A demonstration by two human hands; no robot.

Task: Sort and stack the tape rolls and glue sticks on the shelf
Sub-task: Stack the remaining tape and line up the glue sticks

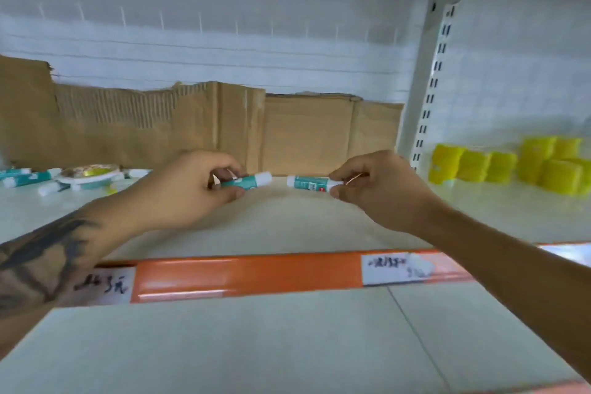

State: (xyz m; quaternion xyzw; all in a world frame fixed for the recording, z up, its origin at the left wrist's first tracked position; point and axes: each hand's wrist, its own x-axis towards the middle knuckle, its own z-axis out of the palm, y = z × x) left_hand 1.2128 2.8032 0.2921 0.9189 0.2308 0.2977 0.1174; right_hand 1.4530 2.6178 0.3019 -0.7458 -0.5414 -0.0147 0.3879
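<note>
Nearest you runs the orange shelf edge (249, 275). Beyond that edge, your left hand (192, 189) pinches one glue stick (252, 182), your right hand (380, 189) another glue stick (308, 183), tips apart above the shelf (287, 227).

Both arms are reaching forward, the left hand (195, 189) and the right hand (380, 189) each pinching with curled fingers.

A white metal shelf board (287, 227) has an orange plastic strip (249, 275) along its front edge, with white paper price labels (396, 269) on it. Torn brown cardboard (198, 125) leans on the white back wall (224, 25). A white post with slots (428, 96) stands at the right
</note>
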